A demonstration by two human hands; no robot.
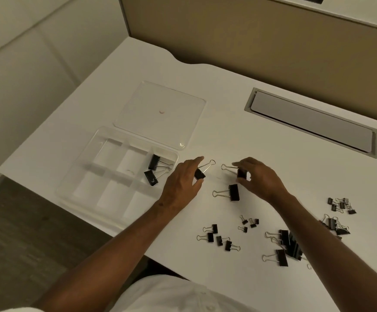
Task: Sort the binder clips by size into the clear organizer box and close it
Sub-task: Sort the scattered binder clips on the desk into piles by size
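Each hand pinches one large binder clip above the white counter [228, 97]: left hand [180, 183], right hand [259, 179]. Two large clips [153, 168] already lie in the open organizer box [88, 194] (far-right compartment).

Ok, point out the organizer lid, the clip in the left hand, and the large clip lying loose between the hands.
organizer lid [160, 109]: head view, flat centre panel.
left-hand clip [199, 174]: head view, black body.
loose large clip [234, 192]: head view, black body.

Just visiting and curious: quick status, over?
Left hand and right hand each pinch a large clip. Two large clips in organizer box. Lid off. Nothing blocking.
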